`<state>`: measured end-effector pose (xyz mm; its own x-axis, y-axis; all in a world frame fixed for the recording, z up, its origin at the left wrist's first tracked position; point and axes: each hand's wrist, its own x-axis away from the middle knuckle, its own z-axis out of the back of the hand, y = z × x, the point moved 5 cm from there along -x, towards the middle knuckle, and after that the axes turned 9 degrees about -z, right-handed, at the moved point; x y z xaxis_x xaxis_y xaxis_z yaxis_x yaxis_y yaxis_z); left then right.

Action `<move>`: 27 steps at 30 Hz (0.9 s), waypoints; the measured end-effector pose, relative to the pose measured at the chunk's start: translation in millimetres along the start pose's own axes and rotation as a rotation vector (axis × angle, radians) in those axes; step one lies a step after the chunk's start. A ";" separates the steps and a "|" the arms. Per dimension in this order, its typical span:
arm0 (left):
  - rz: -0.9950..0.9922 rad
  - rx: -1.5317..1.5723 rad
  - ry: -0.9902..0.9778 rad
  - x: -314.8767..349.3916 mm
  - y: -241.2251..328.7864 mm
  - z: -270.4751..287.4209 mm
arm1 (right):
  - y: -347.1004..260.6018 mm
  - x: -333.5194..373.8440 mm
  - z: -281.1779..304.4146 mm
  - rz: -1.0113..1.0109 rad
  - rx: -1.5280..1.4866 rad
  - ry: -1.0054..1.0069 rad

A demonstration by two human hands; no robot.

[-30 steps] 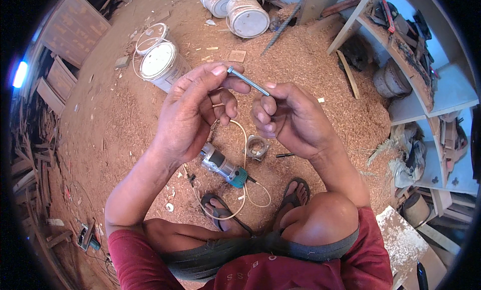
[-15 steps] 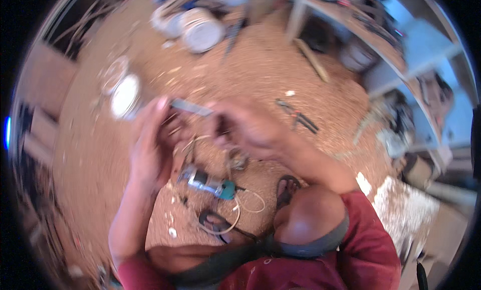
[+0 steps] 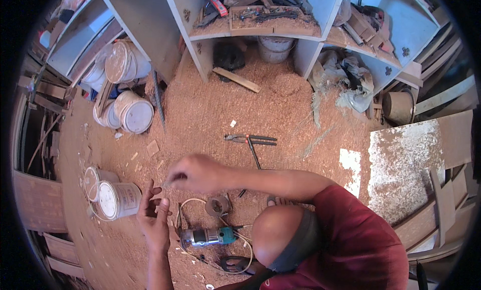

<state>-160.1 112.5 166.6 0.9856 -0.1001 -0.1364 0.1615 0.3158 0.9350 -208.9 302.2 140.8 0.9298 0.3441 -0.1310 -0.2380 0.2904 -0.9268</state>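
My right hand [image 3: 198, 172] is closed in a pinch, palm down, in front of my left hand. Whatever sits in its fingertips is too thin and blurred to name. My left hand [image 3: 154, 217] is palm up, its fingers apart and their tips close to the right hand's fingertips. Below the hands a power tool with a silver body and teal end [image 3: 208, 236] lies on the floor, its pale cord looped round it. Beside it is a brown tape roll [image 3: 217, 206]. Pincers with dark handles [image 3: 250, 138] lie beyond my right forearm.
White buckets [image 3: 119, 200] stand left of my hands, with more lidded buckets [image 3: 136, 115] at the far left. Shelving [image 3: 258, 38] holding tools and wood scraps spans the back. A wooden strip [image 3: 236, 79] lies on the shavings-covered floor [image 3: 200, 109]. A white-flaked board [image 3: 406, 169] is at right.
The view has swung toward the shelving. A flat grey strip showed between both hands before; now it cannot be made out. The left hand has turned palm up, with fingers apart.
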 end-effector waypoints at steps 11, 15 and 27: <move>0.314 -0.146 -0.168 24.3 -70.7 69.3 | 61.9 -46.6 382.2 -0.241 0.866 0.933; 0.431 -0.176 -0.150 48.7 -91.7 70.9 | 63.0 -77.1 434.8 -0.249 1.075 0.794; 0.468 -0.268 -0.234 43.2 -110.7 63.8 | 50.6 -100.5 486.4 -0.072 1.043 0.774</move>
<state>-138.7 13.0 78.1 0.9227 -0.0880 0.3754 -0.2513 0.6010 0.7587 -451.0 716.6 278.1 0.7861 -0.2010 -0.5845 0.0395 0.9601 -0.2769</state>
